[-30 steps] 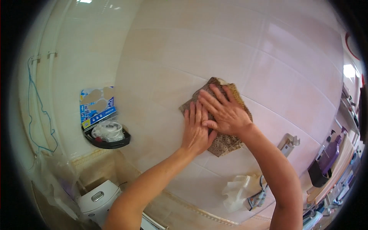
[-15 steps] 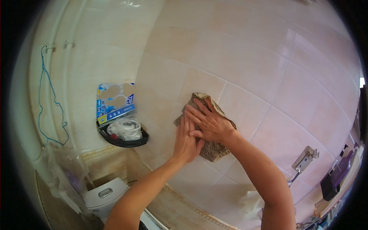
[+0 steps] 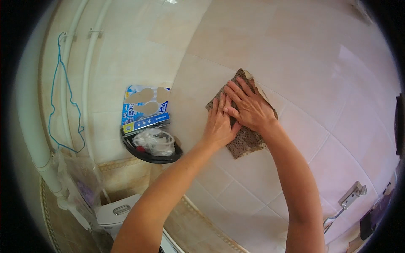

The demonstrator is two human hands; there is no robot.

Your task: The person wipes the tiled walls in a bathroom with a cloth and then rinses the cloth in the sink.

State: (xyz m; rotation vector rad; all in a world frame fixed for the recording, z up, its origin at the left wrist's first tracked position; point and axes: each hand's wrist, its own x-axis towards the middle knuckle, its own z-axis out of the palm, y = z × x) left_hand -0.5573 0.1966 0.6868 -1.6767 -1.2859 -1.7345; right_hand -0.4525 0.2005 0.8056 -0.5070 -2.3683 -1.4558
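A brown cloth (image 3: pixel 247 143) with dark speckles and a pale, frayed edge lies spread flat against the tiled wall (image 3: pixel 295 55). Both hands press on it side by side. My right hand (image 3: pixel 251 107) lies flat on its upper right part, fingers stretched up and to the left. On the left part of the cloth rests my left hand (image 3: pixel 220 126), its fingers straight and its thumb angled toward the right hand. The right thumb touches or overlaps the left fingers. Neither hand's fingers are wrapped around the cloth.
Left of the hands, a black corner shelf (image 3: pixel 154 158) holds a blue package (image 3: pixel 145 109) and plastic-wrapped items. A blue wire hanger (image 3: pixel 52 109) hangs by white pipes (image 3: pixel 86 63). Below are a plastic bag (image 3: pixel 80 177) and a white toilet tank (image 3: pixel 116 211). A metal bracket (image 3: pixel 352 194) sits lower right.
Both hands and the cloth have slid up the wall, staying pressed together. The view has shifted a little, so the shelf and hanger appear farther right.
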